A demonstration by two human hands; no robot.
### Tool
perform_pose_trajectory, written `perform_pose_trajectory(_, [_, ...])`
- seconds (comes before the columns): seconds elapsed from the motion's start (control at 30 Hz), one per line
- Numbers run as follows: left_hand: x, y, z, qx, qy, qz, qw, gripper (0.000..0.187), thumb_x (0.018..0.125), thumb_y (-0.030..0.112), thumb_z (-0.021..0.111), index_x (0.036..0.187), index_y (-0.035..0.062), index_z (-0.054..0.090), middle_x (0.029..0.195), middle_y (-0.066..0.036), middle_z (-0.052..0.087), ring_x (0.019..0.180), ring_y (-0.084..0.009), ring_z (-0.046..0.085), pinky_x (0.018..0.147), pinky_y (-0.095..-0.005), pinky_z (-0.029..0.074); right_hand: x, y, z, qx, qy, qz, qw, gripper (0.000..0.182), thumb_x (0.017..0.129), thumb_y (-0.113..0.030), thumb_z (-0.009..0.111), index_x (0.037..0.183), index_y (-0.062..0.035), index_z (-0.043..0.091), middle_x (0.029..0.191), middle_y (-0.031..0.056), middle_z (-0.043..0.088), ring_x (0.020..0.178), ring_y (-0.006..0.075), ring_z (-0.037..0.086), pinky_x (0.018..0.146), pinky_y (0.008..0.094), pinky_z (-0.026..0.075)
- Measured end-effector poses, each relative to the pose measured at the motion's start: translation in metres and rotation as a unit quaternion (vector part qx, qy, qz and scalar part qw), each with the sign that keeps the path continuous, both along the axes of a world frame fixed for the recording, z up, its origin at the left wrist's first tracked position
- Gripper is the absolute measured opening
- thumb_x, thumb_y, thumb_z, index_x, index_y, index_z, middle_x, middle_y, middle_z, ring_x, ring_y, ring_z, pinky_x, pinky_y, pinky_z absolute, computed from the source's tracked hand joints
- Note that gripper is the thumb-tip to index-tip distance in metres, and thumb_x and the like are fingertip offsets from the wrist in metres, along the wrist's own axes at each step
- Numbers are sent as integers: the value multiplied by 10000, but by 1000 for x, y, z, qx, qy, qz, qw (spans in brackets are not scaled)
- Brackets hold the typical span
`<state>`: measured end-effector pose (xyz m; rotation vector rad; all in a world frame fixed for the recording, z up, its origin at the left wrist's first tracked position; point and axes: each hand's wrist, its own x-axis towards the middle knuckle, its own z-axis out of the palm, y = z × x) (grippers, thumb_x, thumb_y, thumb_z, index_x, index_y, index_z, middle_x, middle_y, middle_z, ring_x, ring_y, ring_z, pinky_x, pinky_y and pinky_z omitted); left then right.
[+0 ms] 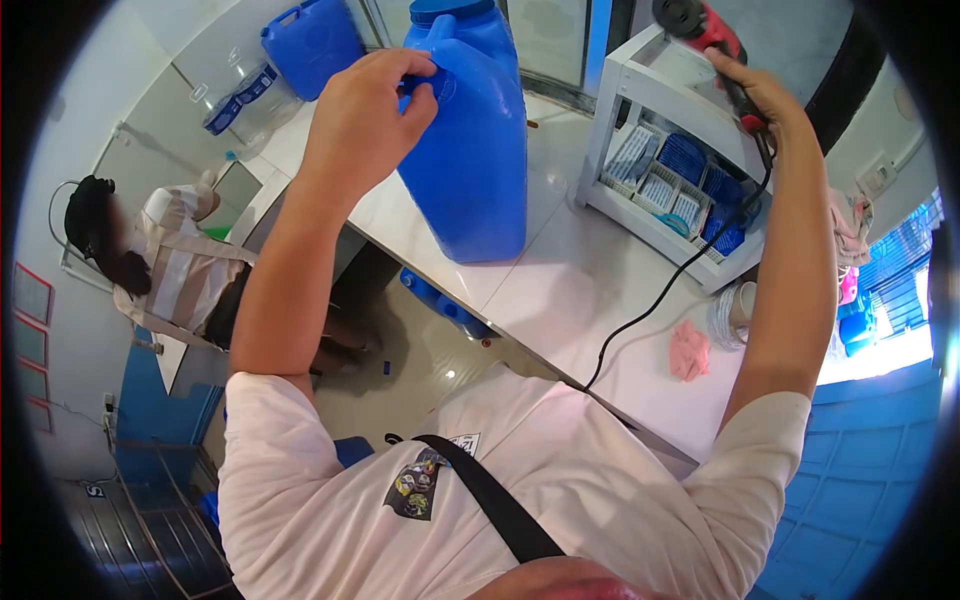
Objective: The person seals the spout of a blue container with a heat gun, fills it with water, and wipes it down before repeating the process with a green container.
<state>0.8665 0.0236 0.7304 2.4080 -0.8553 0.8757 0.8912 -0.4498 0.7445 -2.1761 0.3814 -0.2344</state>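
A tall blue water container [465, 160] with a blue screw cap [452, 10] stands upright on the white tiled counter. My left hand [375, 115] is at its upper left edge, thumb and fingers curled against the blue plastic by the handle; exactly what they grip is partly hidden. In my right hand [755, 95] is a red and black corded heat gun [715, 35], held up above a white shelf unit, its round black end pointing up and left. Its black cord [655, 310] runs down across the counter to the front edge.
The white shelf unit [605, 120] holds baskets of blue and white packets [680, 160]. A pink cloth [689, 352] lies on the counter. Clear bottles [225, 110] and another blue container [312, 50] stand back left. A seated person [185, 255] is at left.
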Motion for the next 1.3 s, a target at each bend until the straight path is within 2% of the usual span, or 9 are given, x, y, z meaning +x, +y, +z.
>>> perform_pose_trajectory(0.13, [-15,-4,16,34,44,51,997,425,878,188,747,1278,102,632,1095,-154,717,921,-269,720,788,-352,557,-35,-9,-2,195,-122,84,970,720,789,-569,814,1213,-4,674,1126,148,694,853,151,685,782,285,550])
perform_pose_trajectory(0.2, [-18,-4,21,108,-7,13,994,465,863,261,781,1282,124,632,1040,-137,714,865,-281,705,761,-382,549,-67,2,-8,358,-283,124,881,608,920,-449,726,1258,46,618,1099,139,689,743,134,666,762,293,594])
perform_pose_trajectory(0.3, [-11,1,19,177,-86,12,980,492,840,318,800,1269,136,641,953,-132,702,806,-293,682,740,-387,545,-110,0,-24,483,-267,408,727,838,920,-469,682,1468,77,360,1382,194,519,1112,231,580,893,322,605])
perform_pose_trajectory(0.47, [-3,2,22,199,-64,38,977,483,842,338,792,1254,125,658,883,-124,692,769,-311,665,737,-399,543,-189,53,-31,236,-264,199,914,864,843,-347,797,1472,53,360,1269,210,585,950,172,589,822,287,543])
perform_pose_trajectory(0.6, [3,5,19,235,-83,37,968,464,847,284,785,1265,127,661,957,-120,705,882,-292,677,790,-404,554,-219,71,-46,291,-222,173,914,684,790,-193,727,1363,50,442,1183,226,631,863,155,605,739,263,530])
perform_pose_trajectory(0.93, [54,26,37,273,-18,-250,929,800,738,-182,607,1439,191,503,1375,-69,562,1231,-287,605,953,-339,545,-244,102,-102,230,-243,84,939,753,723,-427,790,1248,60,558,1281,255,612,771,177,622,658,296,504])
perform_pose_trajectory(1.07, [60,23,41,272,-26,-302,913,867,699,-202,600,1473,142,414,1394,-66,563,1224,-253,621,997,-351,528,-246,132,-148,293,-111,132,940,800,693,-433,787,1272,74,567,1101,195,651,716,218,636,660,326,495])
perform_pose_trajectory(1.13, [63,24,41,269,-11,-308,913,860,692,-204,605,1464,123,415,1406,-69,560,1221,-245,625,1010,-356,523,-226,190,-127,334,-207,167,905,501,786,-235,760,1172,46,607,794,94,617,733,212,626,677,350,509])
perform_pose_trajectory(1.3, [70,31,36,244,-24,-322,914,836,710,-159,692,1448,123,417,1452,-81,537,1212,-253,632,1054,-370,504,-203,209,-131,325,-181,147,916,772,724,-335,706,1344,92,536,1146,230,676,677,220,639,665,335,504])
